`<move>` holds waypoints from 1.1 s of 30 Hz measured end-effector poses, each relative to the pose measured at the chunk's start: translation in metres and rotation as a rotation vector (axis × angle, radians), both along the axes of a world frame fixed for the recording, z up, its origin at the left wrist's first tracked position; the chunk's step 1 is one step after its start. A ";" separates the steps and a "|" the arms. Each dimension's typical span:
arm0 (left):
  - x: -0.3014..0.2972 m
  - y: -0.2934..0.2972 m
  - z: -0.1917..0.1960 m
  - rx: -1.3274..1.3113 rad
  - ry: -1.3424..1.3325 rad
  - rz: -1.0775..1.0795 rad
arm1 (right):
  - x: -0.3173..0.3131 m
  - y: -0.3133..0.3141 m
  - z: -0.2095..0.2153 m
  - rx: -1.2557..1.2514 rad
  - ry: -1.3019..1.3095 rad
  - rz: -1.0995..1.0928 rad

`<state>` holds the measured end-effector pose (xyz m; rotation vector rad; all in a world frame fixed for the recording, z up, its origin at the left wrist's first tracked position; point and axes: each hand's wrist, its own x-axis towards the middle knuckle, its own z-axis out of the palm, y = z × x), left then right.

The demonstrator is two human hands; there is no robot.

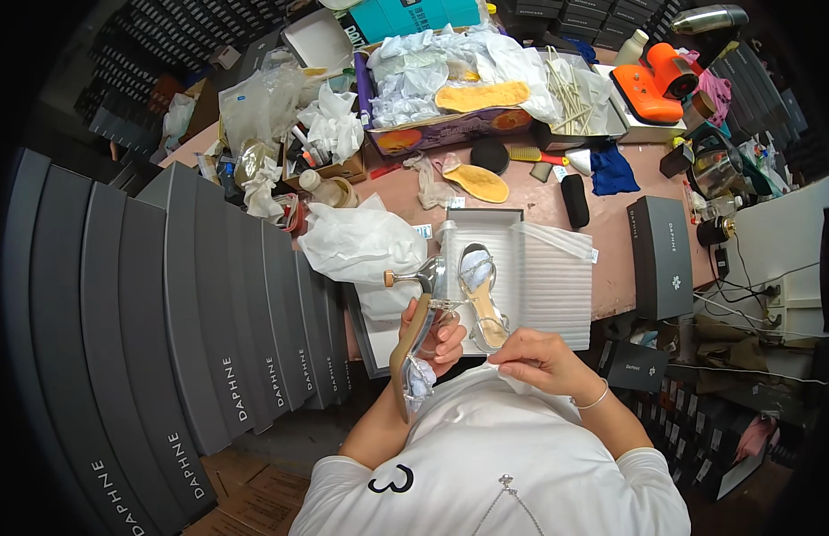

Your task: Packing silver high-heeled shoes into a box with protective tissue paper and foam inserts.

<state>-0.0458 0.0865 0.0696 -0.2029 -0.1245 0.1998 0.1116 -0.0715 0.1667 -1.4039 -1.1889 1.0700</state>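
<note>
**Sandal in the left hand, paper in the right**

White shirt cloth [486, 447] fills the lower edge, closest to the lens, with both forearms rising from it. Left hand [441, 344] is clenched around a high-heeled sandal [413, 344], fingers wrapped over its middle; the sandal stands nearly on end, heel tip up and to the left, toe down near the shirt, with a wad of white paper stuffed in the toe. Right hand [544, 357] pinches a piece of white tissue [504, 373] between thumb and fingertips, just beside the left hand and low against the shirt.

Just beyond the hands an open shoebox [540, 286] lies on the pink table [531, 201], lined with white paper. A second sandal [481, 290] lies inside it, toe pointing away, also stuffed with paper. Crumpled white paper [356, 241] sits left of the box.

Farther back lie two tan insoles [477, 183], a black brush [575, 198], a blue cloth [611, 170] and an orange tool [656, 80]. Grey boxes [209, 304] stand stacked in a row along the left.
</note>
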 end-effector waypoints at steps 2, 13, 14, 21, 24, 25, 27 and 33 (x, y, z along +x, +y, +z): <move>0.000 -0.002 0.003 -0.021 0.027 0.005 | 0.001 0.000 0.001 -0.004 -0.017 -0.006; -0.002 -0.005 -0.015 0.196 0.242 -0.111 | -0.016 0.018 0.012 0.275 -0.312 -0.064; -0.004 -0.006 -0.018 0.224 0.296 -0.127 | -0.018 0.019 0.010 0.300 -0.339 -0.081; -0.012 -0.004 -0.017 0.184 0.379 -0.218 | -0.029 0.034 0.001 0.455 -0.493 -0.088; -0.013 -0.010 -0.015 0.189 0.540 -0.168 | -0.031 0.035 -0.003 0.432 -0.636 -0.142; -0.011 -0.011 -0.015 0.213 0.531 -0.140 | -0.030 0.036 -0.004 0.427 -0.677 -0.176; -0.007 -0.012 -0.009 0.128 0.454 -0.122 | -0.029 0.036 -0.006 0.407 -0.680 -0.206; -0.005 -0.015 -0.008 0.202 0.253 -0.171 | 0.006 0.027 0.018 0.342 -0.608 -0.315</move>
